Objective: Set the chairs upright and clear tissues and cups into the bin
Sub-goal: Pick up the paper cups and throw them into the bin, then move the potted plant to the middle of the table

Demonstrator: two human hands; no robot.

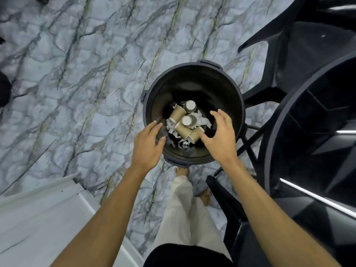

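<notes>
Bin (192,64) stands at centre frame on the marble floor, with paper cups (183,130) and crumpled tissues (203,120) lying at its bottom. I read the left hand (148,145) and right hand (221,137) as hovering over its lower rim, fingers spread and relaxed, holding nothing. Step in hand, by my judgement: disposal, near completion. Next move calls for checking the black chair (308,60) at upper right; I cannot confirm it stands upright.

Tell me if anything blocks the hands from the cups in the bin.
Nothing visible does. The bin is lidless, its mouth open; the left hand and right hand hover over it, empty, with the cups and tissues at the bottom.
</notes>
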